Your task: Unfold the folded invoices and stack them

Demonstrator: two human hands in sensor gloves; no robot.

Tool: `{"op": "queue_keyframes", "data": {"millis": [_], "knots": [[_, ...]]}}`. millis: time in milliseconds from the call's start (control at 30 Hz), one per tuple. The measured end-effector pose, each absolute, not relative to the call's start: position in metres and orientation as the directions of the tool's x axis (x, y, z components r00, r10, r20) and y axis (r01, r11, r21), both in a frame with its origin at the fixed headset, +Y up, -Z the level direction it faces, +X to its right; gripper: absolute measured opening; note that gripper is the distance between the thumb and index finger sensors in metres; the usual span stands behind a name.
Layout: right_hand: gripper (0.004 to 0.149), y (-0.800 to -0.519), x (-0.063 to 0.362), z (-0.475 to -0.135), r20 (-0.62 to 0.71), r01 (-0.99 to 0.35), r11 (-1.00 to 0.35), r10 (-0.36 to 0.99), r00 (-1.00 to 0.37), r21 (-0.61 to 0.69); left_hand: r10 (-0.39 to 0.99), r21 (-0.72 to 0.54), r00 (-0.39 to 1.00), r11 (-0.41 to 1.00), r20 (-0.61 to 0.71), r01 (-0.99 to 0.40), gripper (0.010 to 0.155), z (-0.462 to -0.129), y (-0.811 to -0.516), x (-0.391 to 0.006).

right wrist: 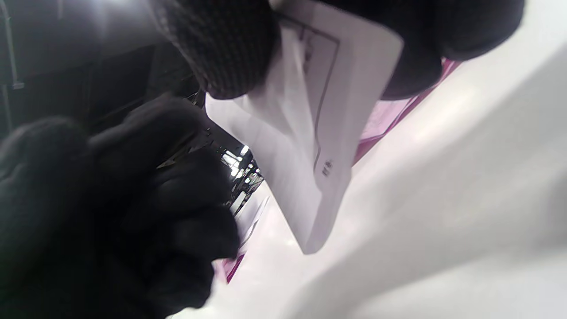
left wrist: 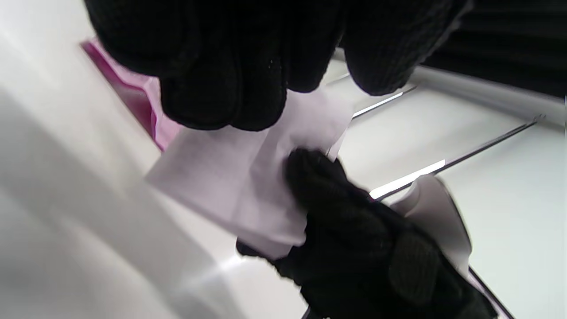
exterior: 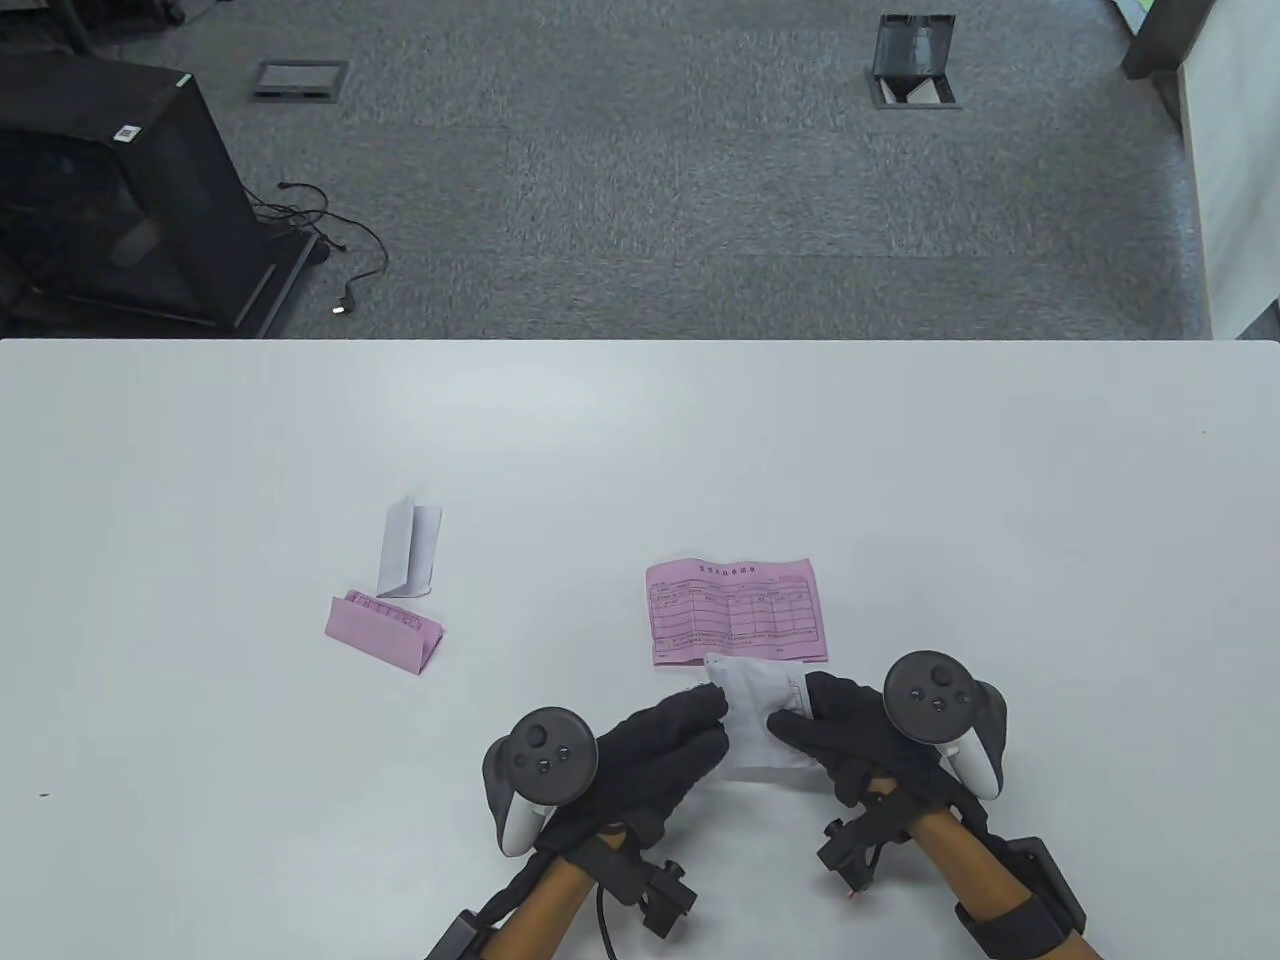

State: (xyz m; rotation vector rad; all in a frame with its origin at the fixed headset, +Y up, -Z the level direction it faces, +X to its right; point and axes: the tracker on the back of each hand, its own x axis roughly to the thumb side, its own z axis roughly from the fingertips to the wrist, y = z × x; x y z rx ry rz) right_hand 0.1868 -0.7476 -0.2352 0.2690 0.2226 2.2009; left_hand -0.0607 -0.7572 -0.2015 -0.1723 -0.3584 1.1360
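Both hands grasp one white invoice (exterior: pixel 758 718) between them: the left hand (exterior: pixel 640 765) pinches its left edge, the right hand (exterior: pixel 850 735) its right edge, thumb on top. The blurred wrist views suggest the sheet is partly folded and held off the table (exterior: pixel 200 450). Just beyond the fingertips lies a pink invoice (exterior: pixel 736 610), opened flat. Well off to the left of the left hand sit a folded pink invoice (exterior: pixel 385 632) and, touching it behind, a folded white invoice (exterior: pixel 409 549) standing tented.

Your black knit gloves (exterior: pixel 660 745) hold a white paper invoice (exterior: pixel 760 715); lower centre lies a pink gridded invoice sheet (exterior: pixel 737 611), on a white table (exterior: pixel 900 470).
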Motion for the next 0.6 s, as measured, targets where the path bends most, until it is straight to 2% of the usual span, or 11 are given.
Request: {"op": "queue_keyframes", "data": {"millis": [100, 200, 433, 533, 600], "knots": [[0.038, -0.746, 0.176, -0.231, 0.152, -0.755, -0.584, 0.810, -0.567, 0.297, 0.924, -0.388, 0.352, 0.381, 0.147, -0.839, 0.070, -0.201, -0.766, -0.054], [0.043, -0.746, 0.173, -0.228, 0.140, -0.765, -0.557, 0.828, -0.543, 0.324, 0.959, -0.434, 0.267, 0.282, 0.096, -0.856, 0.072, -0.201, -0.772, -0.054], [0.051, -0.756, 0.173, -0.229, 0.068, -0.802, -0.452, 0.883, -0.465, 0.390, 0.986, -0.422, 0.164, 0.142, -0.016, -0.895, 0.071, -0.202, -0.781, -0.057], [0.050, -0.757, 0.173, -0.229, 0.060, -0.804, -0.440, 0.888, -0.456, 0.400, 0.988, -0.428, 0.151, 0.119, -0.041, -0.896, 0.072, -0.201, -0.782, -0.057], [0.051, -0.757, 0.172, -0.229, 0.063, -0.798, -0.442, 0.886, -0.459, 0.408, 0.982, -0.426, 0.186, 0.153, -0.035, -0.892, 0.077, -0.200, -0.779, -0.055]]}}
